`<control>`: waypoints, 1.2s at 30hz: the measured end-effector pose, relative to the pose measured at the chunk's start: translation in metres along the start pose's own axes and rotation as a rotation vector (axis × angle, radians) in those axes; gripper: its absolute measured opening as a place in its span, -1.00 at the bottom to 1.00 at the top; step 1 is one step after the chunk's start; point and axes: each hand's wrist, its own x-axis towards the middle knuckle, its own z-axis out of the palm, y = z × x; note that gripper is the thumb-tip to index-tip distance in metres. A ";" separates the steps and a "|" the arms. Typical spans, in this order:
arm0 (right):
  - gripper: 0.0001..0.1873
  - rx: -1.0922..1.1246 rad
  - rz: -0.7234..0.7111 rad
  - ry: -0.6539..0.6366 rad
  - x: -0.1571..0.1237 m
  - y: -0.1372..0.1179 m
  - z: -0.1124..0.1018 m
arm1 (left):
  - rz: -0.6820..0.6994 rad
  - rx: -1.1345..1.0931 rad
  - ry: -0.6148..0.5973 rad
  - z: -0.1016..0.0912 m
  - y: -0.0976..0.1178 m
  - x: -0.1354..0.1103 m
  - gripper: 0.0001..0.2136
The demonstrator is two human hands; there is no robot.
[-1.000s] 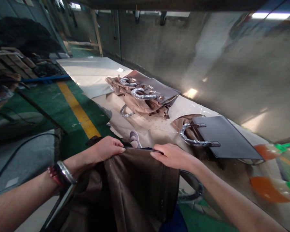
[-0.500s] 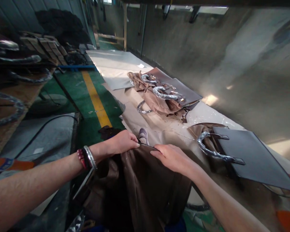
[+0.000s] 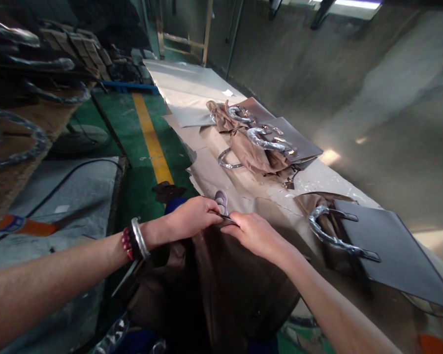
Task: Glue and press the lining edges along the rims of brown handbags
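A dark brown handbag lining (image 3: 239,285) hangs over my lap, its upper edge stretched between my fingers. My left hand (image 3: 194,216) pinches that edge, and bracelets circle the wrist. Close beside it, my right hand (image 3: 258,236) grips the same edge between thumb and fingers. Lower left, a plastic-wrapped handle (image 3: 114,334) shows by the dark fabric; how it joins the bag is hidden. On the bench to the right lies a dark grey handbag (image 3: 391,250) with a wrapped handle (image 3: 321,228) and brown lining spilling out.
Further along the paper-covered bench (image 3: 192,93) lie brown handbags (image 3: 299,140) with lining pulled out. A second table (image 3: 18,182) at left bears several wrapped handles. An orange-handled tool (image 3: 37,227) rests on a grey board below. A wall (image 3: 354,98) bounds the right.
My hands have come closer together along the lining's edge, leaving a shorter stretch between them. The view has shifted, so the bench and bags appear slightly further right.
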 end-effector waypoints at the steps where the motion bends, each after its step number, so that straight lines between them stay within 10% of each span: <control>1: -0.76 0.019 -0.003 -0.005 0.001 0.001 0.001 | 0.003 0.015 0.045 0.001 -0.001 -0.003 -0.75; 7: -0.71 0.135 -0.024 -0.037 0.005 0.004 0.004 | 0.043 0.242 0.220 0.006 -0.009 -0.023 -0.89; 24: -0.83 0.193 -0.099 -0.037 0.005 0.008 0.010 | 0.476 0.480 0.067 0.004 -0.005 -0.044 -0.77; 36: -0.68 0.277 -0.087 -0.098 0.005 0.009 0.011 | 0.108 0.049 0.159 0.012 -0.028 -0.030 -0.81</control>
